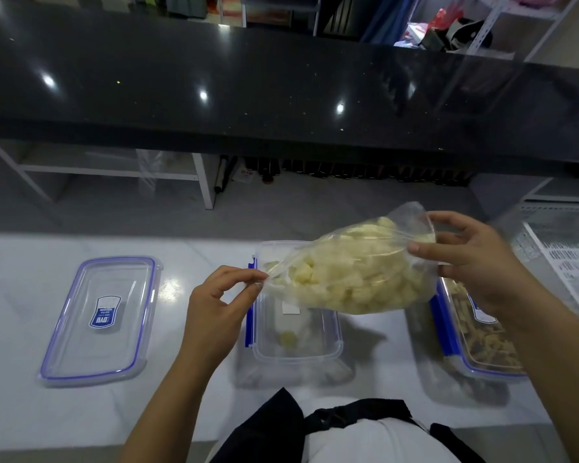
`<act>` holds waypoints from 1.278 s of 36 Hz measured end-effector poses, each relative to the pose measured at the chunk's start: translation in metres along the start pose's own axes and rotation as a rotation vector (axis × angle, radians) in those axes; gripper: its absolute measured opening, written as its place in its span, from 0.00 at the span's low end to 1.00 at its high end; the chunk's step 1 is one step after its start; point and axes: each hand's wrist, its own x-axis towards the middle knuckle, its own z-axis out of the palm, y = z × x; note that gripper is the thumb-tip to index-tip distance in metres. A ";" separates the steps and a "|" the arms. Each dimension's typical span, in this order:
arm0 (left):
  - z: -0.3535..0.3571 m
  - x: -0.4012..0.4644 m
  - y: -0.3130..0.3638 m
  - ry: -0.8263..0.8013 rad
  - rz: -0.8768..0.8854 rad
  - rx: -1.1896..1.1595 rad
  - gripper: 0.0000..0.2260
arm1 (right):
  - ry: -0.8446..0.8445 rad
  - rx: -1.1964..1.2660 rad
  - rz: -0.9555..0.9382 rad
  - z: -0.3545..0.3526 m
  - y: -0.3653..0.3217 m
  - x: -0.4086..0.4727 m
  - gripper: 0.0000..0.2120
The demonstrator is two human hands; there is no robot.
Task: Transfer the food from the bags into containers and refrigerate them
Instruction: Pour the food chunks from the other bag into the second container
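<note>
A clear plastic bag [351, 272] full of pale yellow food chunks hangs tilted over an open clear container [331, 349] with blue latches at the table's middle. My left hand [214, 305] pinches the bag's lower left corner near its mouth. My right hand [472, 262] grips the raised right end of the bag. One yellow chunk [288, 339] lies in the container's bottom.
A clear lid with a blue seal [101, 315] lies flat on the white table at the left. A lidded container of brownish food [482, 332] stands at the right, partly behind my right arm. A dark counter [281, 88] runs across the back.
</note>
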 end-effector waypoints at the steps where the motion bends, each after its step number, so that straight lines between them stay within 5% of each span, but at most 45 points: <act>1: 0.000 0.000 0.000 0.004 0.001 0.000 0.10 | -0.012 -0.004 -0.003 0.001 0.000 -0.001 0.29; 30: 0.002 -0.010 -0.013 0.013 -0.123 0.024 0.04 | -0.039 -0.218 -0.163 0.020 -0.009 -0.007 0.34; 46: 0.014 -0.025 -0.011 -0.124 -0.031 0.333 0.06 | -0.034 -0.289 -0.323 0.060 -0.030 0.005 0.27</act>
